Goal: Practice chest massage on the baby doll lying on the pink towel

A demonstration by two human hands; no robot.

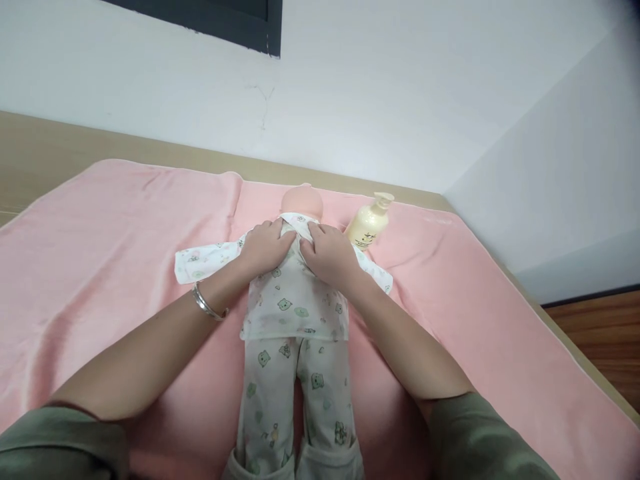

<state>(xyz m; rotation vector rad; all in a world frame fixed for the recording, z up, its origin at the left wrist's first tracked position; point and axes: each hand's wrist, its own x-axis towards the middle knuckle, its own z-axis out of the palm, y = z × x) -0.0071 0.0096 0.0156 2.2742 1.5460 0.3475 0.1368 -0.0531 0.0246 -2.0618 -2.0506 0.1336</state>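
- Green sleeve (60, 443) at lower left, nearest the camera, pushed up the forearm; silver bracelet (201, 302) on that wrist, its open shape perhaps able to snag cloth if dragged across it.
- Pink blanket (110, 267), creased at left, spread over a tan surface (160, 148); a sideways push could bunch it and carry along whatever lies on it.
- Left hand (267, 247) on the chest near the collar; fingers close together, thumb turned to the middle; cannot tell whether cloth is pinched.
- Doll (301, 201) at centre on the blanket, between both forearms, head away from camera; printed shirt (300, 310) with shirt sleeves (207, 263) spread either side; matching trousers (270, 407) below; uneven pulling could twist the collar, hard pressing could shift the body.
- Right hand (330, 253) opposite, thumb apart from forefinger, tips at the collar; cannot tell whether they grip.
- Pump bottle (369, 223) just beyond the right hand; a knock from that hand, or a tugged blanket, could topple it.
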